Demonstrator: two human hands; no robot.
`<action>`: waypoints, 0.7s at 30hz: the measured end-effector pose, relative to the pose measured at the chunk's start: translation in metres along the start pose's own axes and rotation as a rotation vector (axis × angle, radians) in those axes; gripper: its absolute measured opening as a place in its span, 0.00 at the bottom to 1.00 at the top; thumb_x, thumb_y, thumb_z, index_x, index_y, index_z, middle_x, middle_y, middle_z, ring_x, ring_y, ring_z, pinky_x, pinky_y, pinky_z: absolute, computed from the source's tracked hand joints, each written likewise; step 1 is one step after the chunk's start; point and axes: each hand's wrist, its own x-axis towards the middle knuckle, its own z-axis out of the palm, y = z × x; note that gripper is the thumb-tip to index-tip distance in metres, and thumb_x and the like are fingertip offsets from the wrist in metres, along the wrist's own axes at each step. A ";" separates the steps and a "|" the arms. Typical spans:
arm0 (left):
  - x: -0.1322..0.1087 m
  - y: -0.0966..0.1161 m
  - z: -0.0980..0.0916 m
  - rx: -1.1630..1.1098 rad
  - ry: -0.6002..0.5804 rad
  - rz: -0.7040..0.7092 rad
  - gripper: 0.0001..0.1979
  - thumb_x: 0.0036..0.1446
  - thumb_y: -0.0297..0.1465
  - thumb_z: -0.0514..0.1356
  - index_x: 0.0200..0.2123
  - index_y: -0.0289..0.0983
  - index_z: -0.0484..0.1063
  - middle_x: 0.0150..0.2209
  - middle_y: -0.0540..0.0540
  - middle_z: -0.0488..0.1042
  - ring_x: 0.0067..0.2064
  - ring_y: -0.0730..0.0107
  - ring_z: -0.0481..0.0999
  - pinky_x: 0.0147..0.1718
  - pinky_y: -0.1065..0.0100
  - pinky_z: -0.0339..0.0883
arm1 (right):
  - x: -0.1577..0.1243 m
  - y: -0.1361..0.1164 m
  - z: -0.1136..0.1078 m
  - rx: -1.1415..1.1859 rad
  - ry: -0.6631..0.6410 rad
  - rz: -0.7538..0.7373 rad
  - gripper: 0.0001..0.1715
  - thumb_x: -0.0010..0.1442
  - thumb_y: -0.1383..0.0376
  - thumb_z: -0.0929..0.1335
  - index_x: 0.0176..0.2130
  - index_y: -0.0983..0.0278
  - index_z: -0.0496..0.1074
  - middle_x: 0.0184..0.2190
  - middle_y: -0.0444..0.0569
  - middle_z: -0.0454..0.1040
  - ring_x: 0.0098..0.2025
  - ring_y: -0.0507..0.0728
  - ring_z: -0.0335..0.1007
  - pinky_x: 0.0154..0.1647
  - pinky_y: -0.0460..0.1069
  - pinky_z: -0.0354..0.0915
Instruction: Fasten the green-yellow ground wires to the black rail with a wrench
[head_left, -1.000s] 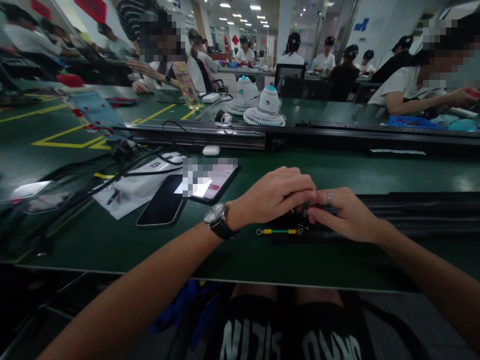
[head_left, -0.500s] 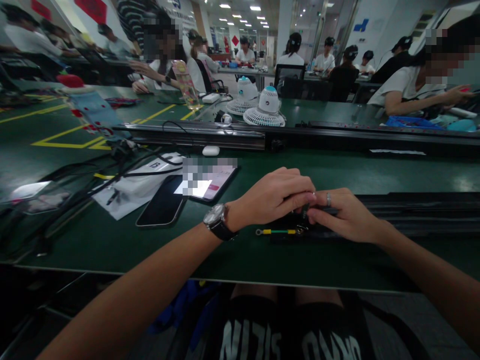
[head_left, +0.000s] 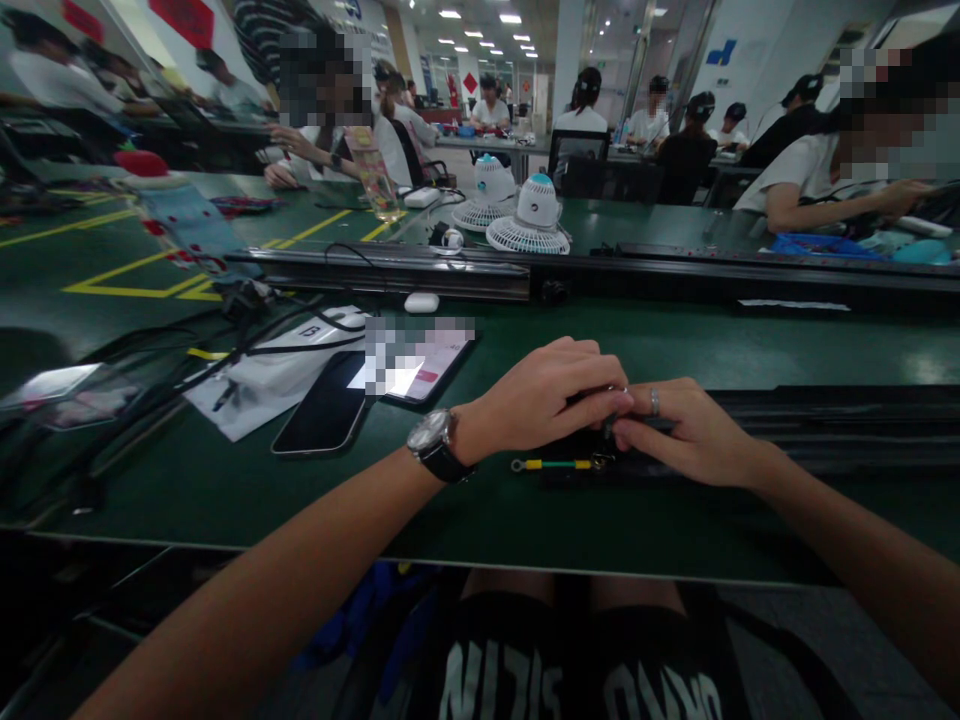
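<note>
My left hand (head_left: 559, 390), with a watch at the wrist, is closed, its thumb and fingertips pinched together. My right hand (head_left: 679, 430), wearing a ring, meets it fingertip to fingertip and is closed as well. Between the fingers there is some small dark part, mostly hidden, that I cannot make out. Both hands rest over the left end of a long black profile (head_left: 840, 430) on the table. Just below the fingers lies a short green-and-yellow wire (head_left: 559, 464) with a ring terminal at its left end; its right end reaches the black profile's end.
Left of my hands lie a dark phone (head_left: 321, 405), a lit phone (head_left: 442, 365) and a white plastic bag (head_left: 262, 385) under black cables (head_left: 217, 345). A long black rail (head_left: 675, 275) crosses behind. Two white fans (head_left: 529, 225) stand beyond it. Several people sit at tables around.
Both hands stay in nearly the same place. Only the fingertips have shifted slightly at the small part between them.
</note>
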 end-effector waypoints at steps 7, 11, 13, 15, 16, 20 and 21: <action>0.000 0.000 0.001 0.004 0.014 0.033 0.12 0.72 0.35 0.53 0.37 0.36 0.69 0.31 0.49 0.73 0.35 0.69 0.70 0.37 0.68 0.61 | 0.000 -0.001 0.000 0.002 -0.004 -0.002 0.08 0.70 0.67 0.66 0.36 0.63 0.73 0.28 0.41 0.75 0.29 0.50 0.71 0.32 0.44 0.63; 0.000 -0.001 0.002 0.015 0.034 0.019 0.12 0.72 0.36 0.54 0.36 0.36 0.69 0.31 0.49 0.72 0.35 0.70 0.69 0.36 0.68 0.61 | 0.001 -0.001 0.000 -0.003 -0.009 -0.006 0.09 0.70 0.67 0.66 0.35 0.63 0.72 0.28 0.42 0.74 0.29 0.51 0.70 0.32 0.45 0.63; 0.000 -0.001 0.002 0.014 0.033 0.014 0.12 0.72 0.37 0.54 0.37 0.36 0.69 0.31 0.49 0.72 0.35 0.70 0.70 0.37 0.68 0.61 | 0.001 0.000 0.000 -0.005 -0.009 -0.007 0.10 0.70 0.67 0.65 0.35 0.64 0.72 0.28 0.42 0.74 0.29 0.51 0.71 0.32 0.45 0.63; -0.001 -0.002 0.002 0.013 0.035 0.015 0.12 0.72 0.37 0.55 0.37 0.36 0.69 0.30 0.50 0.72 0.35 0.70 0.70 0.37 0.68 0.61 | 0.001 0.000 0.000 -0.006 -0.007 -0.010 0.10 0.71 0.67 0.65 0.35 0.64 0.72 0.28 0.42 0.74 0.29 0.51 0.71 0.32 0.45 0.63; -0.001 -0.002 0.003 0.014 0.037 0.015 0.12 0.72 0.37 0.55 0.37 0.36 0.69 0.31 0.50 0.72 0.35 0.70 0.70 0.37 0.68 0.61 | 0.001 0.000 0.000 -0.007 -0.005 -0.012 0.11 0.71 0.67 0.65 0.35 0.63 0.72 0.28 0.42 0.74 0.29 0.51 0.71 0.32 0.45 0.63; -0.002 -0.003 0.002 0.024 0.041 0.008 0.13 0.72 0.38 0.55 0.36 0.37 0.68 0.30 0.50 0.71 0.35 0.70 0.69 0.37 0.68 0.61 | 0.001 0.000 0.000 -0.017 -0.010 -0.017 0.11 0.71 0.67 0.65 0.35 0.63 0.72 0.28 0.42 0.74 0.29 0.51 0.70 0.33 0.45 0.63; -0.002 -0.003 0.002 0.028 0.039 0.009 0.13 0.71 0.38 0.55 0.36 0.37 0.68 0.30 0.50 0.71 0.35 0.70 0.69 0.37 0.68 0.61 | 0.001 0.000 0.000 -0.021 -0.013 -0.018 0.11 0.71 0.67 0.64 0.36 0.63 0.72 0.29 0.42 0.74 0.30 0.51 0.70 0.33 0.45 0.63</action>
